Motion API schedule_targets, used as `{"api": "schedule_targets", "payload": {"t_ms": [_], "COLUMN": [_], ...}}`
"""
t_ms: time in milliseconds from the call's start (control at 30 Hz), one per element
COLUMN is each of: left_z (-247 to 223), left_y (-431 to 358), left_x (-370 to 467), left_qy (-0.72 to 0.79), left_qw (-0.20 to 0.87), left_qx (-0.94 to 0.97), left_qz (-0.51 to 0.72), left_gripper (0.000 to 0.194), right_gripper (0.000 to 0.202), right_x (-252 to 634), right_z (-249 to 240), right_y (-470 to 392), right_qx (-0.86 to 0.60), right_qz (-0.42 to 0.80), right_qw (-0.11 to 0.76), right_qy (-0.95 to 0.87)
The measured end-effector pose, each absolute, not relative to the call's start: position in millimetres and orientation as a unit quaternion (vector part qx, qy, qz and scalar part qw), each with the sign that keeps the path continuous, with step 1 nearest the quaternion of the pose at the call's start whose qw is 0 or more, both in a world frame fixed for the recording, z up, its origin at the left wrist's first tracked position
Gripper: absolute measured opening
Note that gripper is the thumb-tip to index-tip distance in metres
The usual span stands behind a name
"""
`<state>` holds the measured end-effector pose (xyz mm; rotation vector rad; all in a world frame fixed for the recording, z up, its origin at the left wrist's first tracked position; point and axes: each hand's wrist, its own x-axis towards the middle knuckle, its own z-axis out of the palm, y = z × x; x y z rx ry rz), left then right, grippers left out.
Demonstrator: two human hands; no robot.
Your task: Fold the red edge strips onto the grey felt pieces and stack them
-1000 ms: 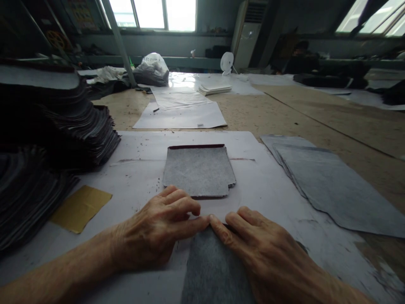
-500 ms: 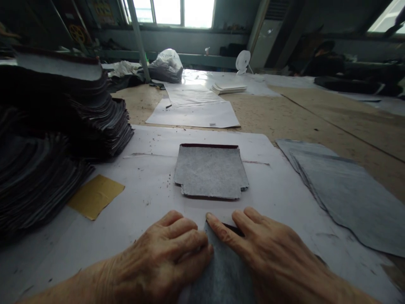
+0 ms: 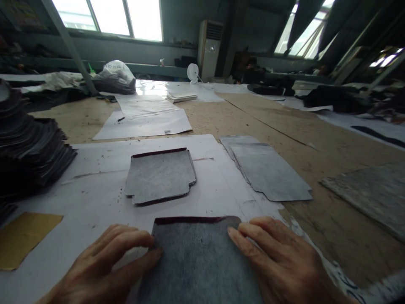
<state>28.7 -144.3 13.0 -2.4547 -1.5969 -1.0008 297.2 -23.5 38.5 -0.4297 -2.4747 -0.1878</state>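
A grey fabric panel (image 3: 202, 257) with a dark maroon strip folded along its far edge lies directly in front of me. My left hand (image 3: 117, 257) pinches its left edge near the far corner, between thumb and fingers. At the far right corner, my right hand (image 3: 272, 249) grips the panel with thumb and fingertips, where the maroon strip gives way to grey. The near part of the panel runs out of the picture. Beyond it lies a small stack of similar panels (image 3: 161, 175) with notched near corners and a maroon far edge.
White paper (image 3: 95, 190) covers the work table. Tall piles of dark pieces (image 3: 31, 143) stand at left, near a yellow-brown card (image 3: 28, 238). More grey panels (image 3: 268, 169) lie at right, beside a rough grey slab (image 3: 373, 194). A white fan (image 3: 193, 72) stands farther back.
The view has swung right. My hands have moved apart, from close together on the panel to its two sides, and its far edge with the maroon strip now shows.
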Motion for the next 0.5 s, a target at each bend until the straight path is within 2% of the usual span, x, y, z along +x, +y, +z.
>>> {"api": "schedule_targets", "payload": {"t_ms": [167,233,367,433,500], "left_z": [32,45,65,64,56], "left_y": [-135,-125,-96,-79,-62], "left_x": [15,15,45,70,93], "left_qy": [-0.597,-0.596,-0.568,-0.556,-0.543], "left_qw": [-0.066,-0.088,-0.073,-0.048,-0.066], "left_qx": [-0.708,-0.696,-0.746,-0.768,-0.784], "left_qz": [-0.371,-0.392,-0.341,-0.313,-0.293], "left_gripper": [0.021,0.02,0.018,0.026,0.026], "right_gripper": [0.036,0.036,0.036,0.036,0.034], "right_x": [309,308,308,310,311], "right_z": [30,27,23,22,21], "right_y": [-25,-25,-24,-24,-24], "right_qx": [-0.186,-0.182,-0.178,-0.181,-0.187], "right_qz": [-0.044,-0.04,-0.033,-0.028,-0.02], "right_qw": [0.291,0.292,0.291,0.293,0.296], "right_qy": [-0.937,-0.938,-0.94,-0.938,-0.936]}}
